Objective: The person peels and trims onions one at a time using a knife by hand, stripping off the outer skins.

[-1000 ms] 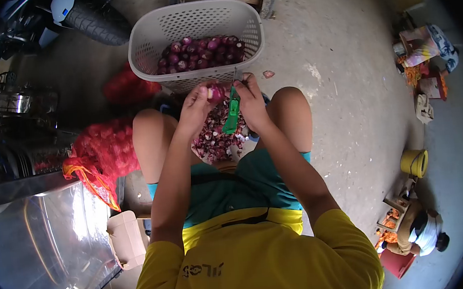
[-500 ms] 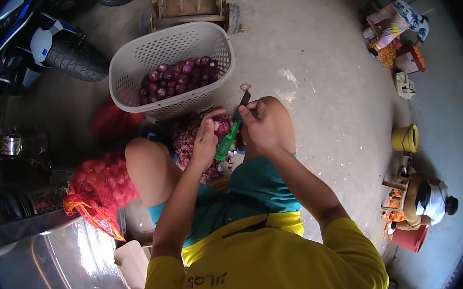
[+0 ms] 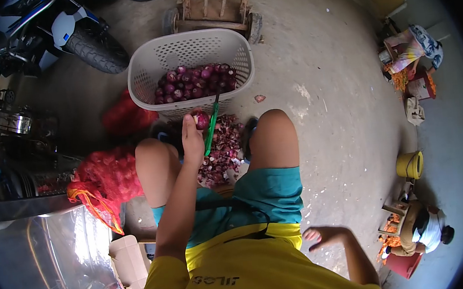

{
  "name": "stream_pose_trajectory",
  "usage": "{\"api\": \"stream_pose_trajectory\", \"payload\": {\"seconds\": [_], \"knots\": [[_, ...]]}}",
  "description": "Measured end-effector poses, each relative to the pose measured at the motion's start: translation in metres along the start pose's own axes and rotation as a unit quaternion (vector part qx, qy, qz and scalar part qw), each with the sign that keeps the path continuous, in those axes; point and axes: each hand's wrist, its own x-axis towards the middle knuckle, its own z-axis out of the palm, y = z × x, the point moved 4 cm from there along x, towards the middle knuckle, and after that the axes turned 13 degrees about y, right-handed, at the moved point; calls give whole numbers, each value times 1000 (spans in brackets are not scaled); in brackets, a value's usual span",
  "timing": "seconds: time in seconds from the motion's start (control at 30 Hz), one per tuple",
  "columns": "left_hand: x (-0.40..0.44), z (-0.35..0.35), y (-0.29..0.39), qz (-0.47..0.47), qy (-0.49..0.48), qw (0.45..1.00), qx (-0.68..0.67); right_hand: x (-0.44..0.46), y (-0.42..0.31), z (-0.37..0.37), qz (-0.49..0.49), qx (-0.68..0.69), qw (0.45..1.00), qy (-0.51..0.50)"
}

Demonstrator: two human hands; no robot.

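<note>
Counts, clock over the whole view: one onion [image 3: 201,120] and one knife [image 3: 212,128] at the left hand [image 3: 192,143]; one basket [image 3: 188,44] at 12, its onions [image 3: 195,83] too many to tally. One wooden cart [image 3: 214,22] beyond it. Two red sacks [image 3: 113,175], at 9 and 10. Two other people [image 3: 430,228], at 2 and 4, each near orange pieces [image 3: 390,229]. One yellow bucket [image 3: 409,165] at 3, one red tub [image 3: 405,265] at 4. One carton [image 3: 129,263] between 7 and 8.

Materials: basket pale, plastic-looking, rounded oblong, walls pierced with small holes. Onions round, glossy, purple. Papery purple peelings [image 3: 224,151] heaped on the floor between the knees. Sack at 9 is net, lumpy, with an orange edge. Floor [image 3: 330,129] grey, scuffed, flecked. Knife slim, green handle, dark blade.

Pose: left arm reaches up the view between 11 and 12 from its shoulder, hand above the peelings, fingers gripping the onion; knife lies alongside, handle toward 6, blade toward 12 and overlapping the basket's near wall in view. Its exact hold is hidden. Right hand [image 3: 325,236] at 5, beside the waist, holding nothing; elbow bent, fingers open, loosely curled, pointing toward 9.
</note>
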Motion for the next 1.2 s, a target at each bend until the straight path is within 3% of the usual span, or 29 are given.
{"api": "stream_pose_trajectory", "payload": {"seconds": [0.1, 0.13, 0.17, 0.23, 0.33, 0.43, 0.7, 0.8, 0.9, 1.0, 1.2], "knots": [[-1, 9, -2, -18, -2, 1000, -2, 3, 53, 69, 8, 265, 962, 68], [-3, 11, -2, -25, 0, 1000, -9, 16, 82, 89, -48, 319, 937, 133], [-5, 11, -3, -34, 4, 999, -14, 15, 76, 96, 18, 378, 900, 219], [-7, 10, -4, -40, 4, 999, -18, 25, 116, 129, -142, 523, 788, 293], [-6, 7, -3, -38, 1, 999, -28, 24, 118, 152, -14, 496, 746, 444], [-4, 10, -2, -32, 1, 999, -36, 23, 96, 162, 88, 423, 739, 516], [-4, 12, -4, -42, -13, 999, -30, 9, 64, 154, 147, 333, 730, 579], [-5, 12, -5, -51, -20, 998, -21, -2, 52, 137, 117, 324, 737, 581], [-5, 16, -6, -59, -24, 998, -19, -16, 34, 108, 27, 340, 746, 572], [-7, 17, -11, -63, -29, 997, -20, -27, 0, 73, -20, 236, 786, 571], [-4, 16, -17, -66, -33, 997, -26, -37, -80, 10, -125, 27, 871, 474]]}}
